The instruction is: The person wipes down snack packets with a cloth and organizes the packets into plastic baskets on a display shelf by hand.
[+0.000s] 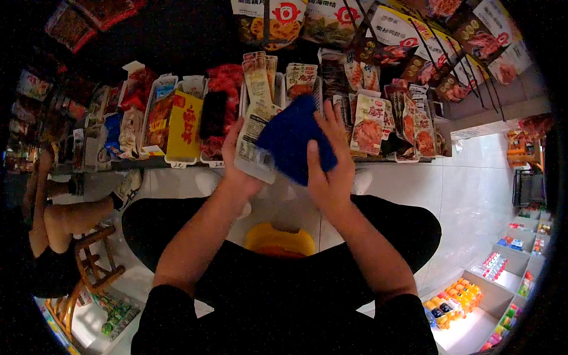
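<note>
My left hand (238, 165) grips a flat snack packet (255, 142), its printed, partly silvery back facing up. A dark blue cloth (294, 137) is in my right hand (332, 155), pressed between the thumb and the straighter fingers. The cloth's left edge overlaps the packet's right side. Just beyond both hands, more snack packets (259, 77) stand upright in a white basket (277, 89). Further packets with red food pictures (371, 124) stand to the right of the cloth.
A shelf row holds several baskets, including a yellow box (184, 125). Large bags (278, 23) hang above. Under my knees sits a yellow stool or tub (279, 239). Another person's leg (77, 216) and a wooden chair (97, 254) are at left; bottled drinks (455, 302) stand at lower right.
</note>
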